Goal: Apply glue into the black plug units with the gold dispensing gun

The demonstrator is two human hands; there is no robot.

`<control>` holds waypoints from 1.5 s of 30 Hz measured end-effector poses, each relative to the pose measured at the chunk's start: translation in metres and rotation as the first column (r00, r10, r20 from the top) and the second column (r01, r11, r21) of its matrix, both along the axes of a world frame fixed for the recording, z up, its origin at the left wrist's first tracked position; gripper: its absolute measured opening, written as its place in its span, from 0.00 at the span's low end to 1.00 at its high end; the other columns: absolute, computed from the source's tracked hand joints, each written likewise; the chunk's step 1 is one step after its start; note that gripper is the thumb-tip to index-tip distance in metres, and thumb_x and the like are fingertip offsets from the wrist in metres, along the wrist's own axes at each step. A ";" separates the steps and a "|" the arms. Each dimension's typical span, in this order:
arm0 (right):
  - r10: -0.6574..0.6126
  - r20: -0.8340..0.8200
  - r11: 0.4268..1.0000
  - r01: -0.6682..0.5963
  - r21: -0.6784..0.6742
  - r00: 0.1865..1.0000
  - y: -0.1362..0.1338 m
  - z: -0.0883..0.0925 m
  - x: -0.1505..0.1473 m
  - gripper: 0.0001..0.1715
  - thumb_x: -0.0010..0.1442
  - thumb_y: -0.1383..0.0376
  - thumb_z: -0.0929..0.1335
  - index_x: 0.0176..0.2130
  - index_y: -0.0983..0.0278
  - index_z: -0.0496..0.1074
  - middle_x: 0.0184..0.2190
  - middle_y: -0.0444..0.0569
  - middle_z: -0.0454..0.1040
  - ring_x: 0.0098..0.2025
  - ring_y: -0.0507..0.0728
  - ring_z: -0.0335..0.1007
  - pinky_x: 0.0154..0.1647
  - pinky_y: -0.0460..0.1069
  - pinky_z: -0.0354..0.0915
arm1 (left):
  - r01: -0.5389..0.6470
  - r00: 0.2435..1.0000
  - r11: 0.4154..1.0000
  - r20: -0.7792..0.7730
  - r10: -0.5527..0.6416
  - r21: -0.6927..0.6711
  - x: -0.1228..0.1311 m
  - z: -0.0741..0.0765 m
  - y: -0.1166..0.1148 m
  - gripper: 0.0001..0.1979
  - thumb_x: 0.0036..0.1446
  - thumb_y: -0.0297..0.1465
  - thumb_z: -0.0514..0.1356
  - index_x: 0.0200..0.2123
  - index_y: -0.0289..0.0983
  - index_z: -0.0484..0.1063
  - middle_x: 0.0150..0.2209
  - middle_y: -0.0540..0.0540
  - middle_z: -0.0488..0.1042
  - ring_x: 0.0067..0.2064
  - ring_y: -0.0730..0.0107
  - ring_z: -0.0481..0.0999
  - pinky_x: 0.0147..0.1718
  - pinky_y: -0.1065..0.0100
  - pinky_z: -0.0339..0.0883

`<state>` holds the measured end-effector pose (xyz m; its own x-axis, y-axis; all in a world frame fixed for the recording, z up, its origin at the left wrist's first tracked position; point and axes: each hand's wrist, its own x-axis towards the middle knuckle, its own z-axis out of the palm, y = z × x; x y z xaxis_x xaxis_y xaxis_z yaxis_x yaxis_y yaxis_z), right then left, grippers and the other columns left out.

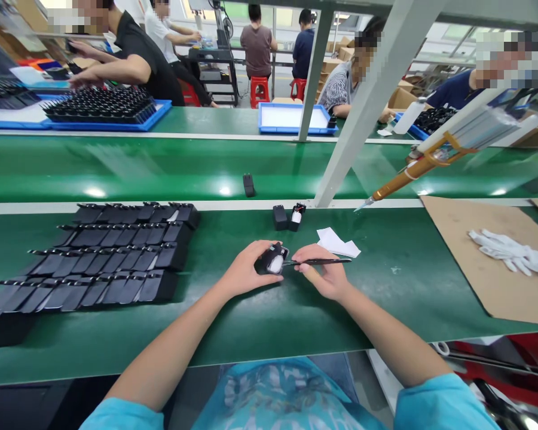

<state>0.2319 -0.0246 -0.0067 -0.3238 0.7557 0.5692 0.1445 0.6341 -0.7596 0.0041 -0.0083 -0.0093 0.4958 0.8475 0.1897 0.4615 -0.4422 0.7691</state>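
Observation:
My left hand (243, 270) grips a small black power adapter housing (263, 263) just above the green bench, thumb and fingers around its sides. Its open side shows a white piece inside. In my right hand (326, 277) is a pair of dark tweezers (329, 261), pinched between thumb and fingers, with the tips at the housing's opening. Whether the tips touch the white piece I cannot tell. Just beyond my hands stand a closed black housing (280, 217) and an open one (296, 217) with white and wires inside. White paper pieces (336, 242) lie beyond my right hand.
Rows of black housings (112, 257) cover the bench at left. One black adapter (248, 185) lies on the green conveyor belt (170, 167). A slanted metal post (363, 113) and an amber dispensing syringe (399, 182) stand ahead right. White gloves (515, 251) lie on cardboard (466, 263). Co-workers sit beyond.

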 end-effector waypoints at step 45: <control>0.135 0.856 0.989 -0.122 -0.084 0.499 0.267 0.033 -0.250 0.38 0.49 0.61 0.74 0.57 0.65 0.62 0.48 0.57 0.73 0.46 0.61 0.72 0.44 0.52 0.67 | -0.384 0.923 0.920 -0.005 0.385 -0.075 -0.046 -0.044 0.052 0.34 0.49 0.39 0.66 0.59 0.37 0.63 0.54 0.40 0.72 0.54 0.51 0.71 0.54 0.52 0.64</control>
